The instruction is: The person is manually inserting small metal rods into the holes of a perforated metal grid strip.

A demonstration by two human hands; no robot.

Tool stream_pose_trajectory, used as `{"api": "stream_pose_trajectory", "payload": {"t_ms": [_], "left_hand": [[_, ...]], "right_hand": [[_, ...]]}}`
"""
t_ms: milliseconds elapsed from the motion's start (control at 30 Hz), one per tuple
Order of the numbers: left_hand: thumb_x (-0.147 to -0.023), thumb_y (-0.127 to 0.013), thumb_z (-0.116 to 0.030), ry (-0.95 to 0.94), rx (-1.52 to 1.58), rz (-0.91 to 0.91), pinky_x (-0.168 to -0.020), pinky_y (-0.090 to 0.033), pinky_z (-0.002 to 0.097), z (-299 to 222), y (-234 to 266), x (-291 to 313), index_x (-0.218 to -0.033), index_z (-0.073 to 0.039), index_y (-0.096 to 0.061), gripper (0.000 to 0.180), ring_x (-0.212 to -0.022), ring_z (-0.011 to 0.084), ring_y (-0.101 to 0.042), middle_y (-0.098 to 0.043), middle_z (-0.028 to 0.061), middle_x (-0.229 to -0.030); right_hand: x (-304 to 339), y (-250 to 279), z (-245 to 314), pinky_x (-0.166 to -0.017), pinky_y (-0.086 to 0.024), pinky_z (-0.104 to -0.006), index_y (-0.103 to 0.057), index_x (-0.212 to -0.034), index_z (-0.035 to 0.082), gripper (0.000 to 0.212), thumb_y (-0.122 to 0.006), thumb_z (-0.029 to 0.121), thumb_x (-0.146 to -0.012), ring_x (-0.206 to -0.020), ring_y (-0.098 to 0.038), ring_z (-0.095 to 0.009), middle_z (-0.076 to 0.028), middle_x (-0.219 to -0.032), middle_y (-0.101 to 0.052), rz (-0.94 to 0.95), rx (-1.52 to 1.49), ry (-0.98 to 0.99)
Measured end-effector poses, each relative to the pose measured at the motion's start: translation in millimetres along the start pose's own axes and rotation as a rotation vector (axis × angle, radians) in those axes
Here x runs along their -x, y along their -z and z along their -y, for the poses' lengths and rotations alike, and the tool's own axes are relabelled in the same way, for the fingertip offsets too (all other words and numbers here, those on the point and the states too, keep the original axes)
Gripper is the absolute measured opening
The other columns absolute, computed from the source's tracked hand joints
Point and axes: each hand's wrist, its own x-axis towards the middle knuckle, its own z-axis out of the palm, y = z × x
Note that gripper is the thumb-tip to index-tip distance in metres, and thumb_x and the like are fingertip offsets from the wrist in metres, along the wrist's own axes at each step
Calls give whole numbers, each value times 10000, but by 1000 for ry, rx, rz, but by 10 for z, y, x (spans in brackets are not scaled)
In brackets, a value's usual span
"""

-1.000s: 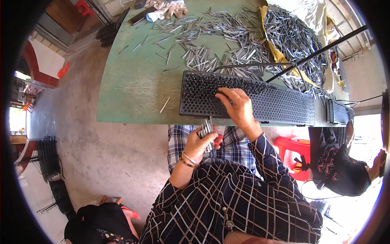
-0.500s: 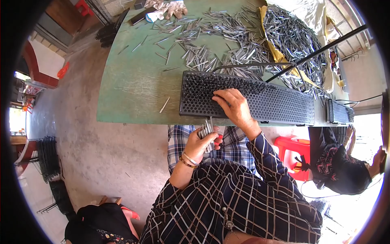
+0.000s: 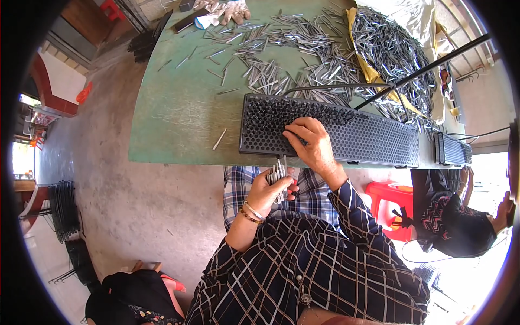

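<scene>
My left hand (image 3: pixel 264 194) is closed round a bundle of thin grey metal strips (image 3: pixel 278 172), held upright below the front edge of the table. A long black tray (image 3: pixel 374 143), full of small round holes, lies along that edge. Over the tray's left half, my right hand (image 3: pixel 314 145) has its thumb and fingers drawn together at the holes. Whatever is between those fingertips is too small or hidden to make out. Dark pieces stick up from many holes at the tray's left and far side. One loose strip (image 3: pixel 219 139) lies left of the tray.
Many metal strips (image 3: pixel 271 76) are strewn over the green table (image 3: pixel 179 124). A yellow-edged sack (image 3: pixel 392 46) heaped with more stands far right. A black bar (image 3: pixel 428 69) crosses above. Gloves (image 3: pixel 225 12) lie at the back. A co-worker (image 3: pixel 460 222) sits right, beyond a red stool (image 3: pixel 398 203).
My left hand has shifted very slightly, its bundle still near the tray's front edge. My right hand stays over almost the same holes.
</scene>
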Motion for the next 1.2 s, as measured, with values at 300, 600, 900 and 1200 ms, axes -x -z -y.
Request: {"api": "stream_pose_trajectory", "payload": {"t_ms": [300,600,900,1200], "left_hand": [[-878,-632,-113,-54,-9,33,-598,-581,285,-59,-32,-2,-1110,17,-570,273,-799,185,-670,-641,86,-906],[-880,-628,-119,-57,33,41,-611,-584,309,-78,-67,-73,-1108,5,-566,267,-833,215,-669,-641,97,-944],[-879,-543,-71,156,123,82,-705,-565,326,-22,-178,-188,-1113,9,-572,249,-845,170,-633,-590,50,-927],[-875,-546,-47,131,190,77,-768,-579,381,43,-147,-156,-1128,23,-557,263,-844,175,-625,-595,61,-947]], "right_hand": [[-75,237,243,-661,-491,-303,-689,-909,5,127,-693,92,-816,-747,-621,-190,-92,-918,-634,176,-360,-246],[27,321,152,-619,-477,-236,-699,-913,-13,184,-710,152,-833,-695,-582,-73,-59,-763,-677,344,-667,-622],[-80,234,22,-629,-491,-265,-683,-930,-1,124,-673,74,-832,-715,-627,-169,-100,-852,-667,-60,-247,-340],[13,122,-95,-727,-501,-350,-681,-934,20,151,-668,90,-801,-803,-631,-276,-119,-893,-656,-49,-153,-198]]}}
